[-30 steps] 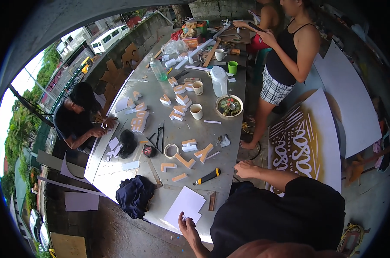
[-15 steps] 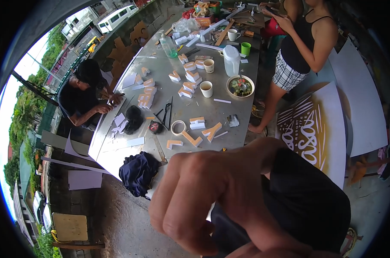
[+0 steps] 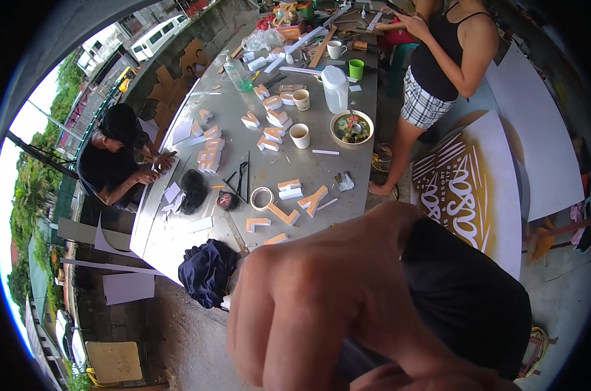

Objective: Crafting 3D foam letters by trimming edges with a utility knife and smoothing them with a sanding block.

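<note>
My right hand (image 3: pixel 321 306) fills the lower middle of the view, very close to the lens. Its back faces the camera and the fingers are curled in; whether anything is inside them is hidden. The forearm runs up and right over my black clothing (image 3: pixel 468 293). My left hand is out of sight. Beyond the hand lies a long grey table (image 3: pixel 321 176) with several orange-and-white foam letters (image 3: pixel 289 189), a tape roll (image 3: pixel 263 197) and scissors (image 3: pixel 242 179).
A dark blue cloth (image 3: pixel 207 270) hangs at the table's near corner. A bowl of food (image 3: pixel 352 127), white jug (image 3: pixel 335 88) and cups (image 3: pixel 300 135) stand mid-table. One person (image 3: pixel 113 156) sits at the left; another (image 3: pixel 438 65) stands at the right. An orange patterned board (image 3: pixel 464 195) lies on the floor.
My right hand left the table edge and rose toward the camera, now covering the near end of the table. The left hand and white paper seen earlier are hidden.
</note>
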Available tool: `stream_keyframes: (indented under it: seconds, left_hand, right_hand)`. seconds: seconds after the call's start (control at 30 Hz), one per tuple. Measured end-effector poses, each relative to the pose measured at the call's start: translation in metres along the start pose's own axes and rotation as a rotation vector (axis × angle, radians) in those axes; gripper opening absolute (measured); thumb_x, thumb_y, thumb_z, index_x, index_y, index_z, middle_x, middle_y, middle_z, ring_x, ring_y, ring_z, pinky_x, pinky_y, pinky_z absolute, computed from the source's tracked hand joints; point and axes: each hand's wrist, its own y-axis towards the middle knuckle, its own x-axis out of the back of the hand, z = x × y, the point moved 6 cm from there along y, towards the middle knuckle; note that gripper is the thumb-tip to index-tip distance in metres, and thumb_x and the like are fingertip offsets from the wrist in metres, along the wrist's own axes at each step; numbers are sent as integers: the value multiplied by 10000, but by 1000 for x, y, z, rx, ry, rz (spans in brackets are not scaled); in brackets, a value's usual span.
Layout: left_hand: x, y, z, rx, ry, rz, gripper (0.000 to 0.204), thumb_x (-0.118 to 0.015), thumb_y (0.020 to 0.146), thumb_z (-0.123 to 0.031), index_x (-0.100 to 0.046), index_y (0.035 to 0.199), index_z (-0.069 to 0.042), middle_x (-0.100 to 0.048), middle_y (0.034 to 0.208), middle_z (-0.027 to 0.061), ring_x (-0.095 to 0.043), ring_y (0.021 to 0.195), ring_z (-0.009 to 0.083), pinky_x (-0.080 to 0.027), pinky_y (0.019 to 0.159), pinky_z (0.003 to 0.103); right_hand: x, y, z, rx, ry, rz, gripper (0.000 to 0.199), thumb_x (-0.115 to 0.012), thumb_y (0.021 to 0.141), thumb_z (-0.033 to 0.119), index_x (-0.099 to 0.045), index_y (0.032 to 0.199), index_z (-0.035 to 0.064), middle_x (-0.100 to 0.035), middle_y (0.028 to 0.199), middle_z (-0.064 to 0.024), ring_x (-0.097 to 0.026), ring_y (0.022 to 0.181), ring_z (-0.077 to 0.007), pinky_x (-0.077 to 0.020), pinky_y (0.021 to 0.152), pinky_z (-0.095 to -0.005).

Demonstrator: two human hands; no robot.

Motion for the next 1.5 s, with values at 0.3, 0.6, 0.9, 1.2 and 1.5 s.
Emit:
stream_keyframes:
  seconds: [0.3,0.6,0.9,1.2,1.5]
  left_hand:
    - [-29,21,-35,344,-515,91,300,-631,1029,-130,-616,1278,35,-732,947,136,-701,807,182,-575,768,343]
    - [-9,100,-169,-110,-657,-180,441,-683,903,82,-643,1335,7,-709,1265,215,-658,1248,312,-439,1146,499]
    - [-15,150,-267,-447,-608,-224,602,-803,822,58,-602,1389,43,-708,1256,247,-686,1206,326,-492,1075,415]
    - [-35,168,-287,-425,-510,-225,646,-766,836,104,-545,1441,61,-700,1271,252,-696,1189,312,-542,995,365]
    - [-50,182,-307,-395,-438,-201,950,-720,893,78,-91,1605,60,-653,1335,279,-705,1163,338,-482,1090,435]
  right_hand:
    - [37,-25,14,-265,106,49,254,-863,558,189,-676,641,39,-600,557,-1,-574,503,-90,-392,460,-251]
    - [65,-114,-41,-456,-9,40,265,-844,846,264,-676,807,62,-614,729,-52,-627,620,-237,-483,548,-364]
    - [116,-97,45,104,-523,94,156,-751,708,130,-791,851,82,-720,805,-81,-607,588,-177,-425,476,-290]
    - [188,-148,63,-267,-549,-150,165,-742,911,147,-740,1075,171,-659,850,9,-570,658,-116,-392,575,-244]
    - [197,-163,-22,-341,-676,-126,425,-915,749,137,-726,1094,-25,-701,962,-121,-655,808,-237,-525,682,-318]
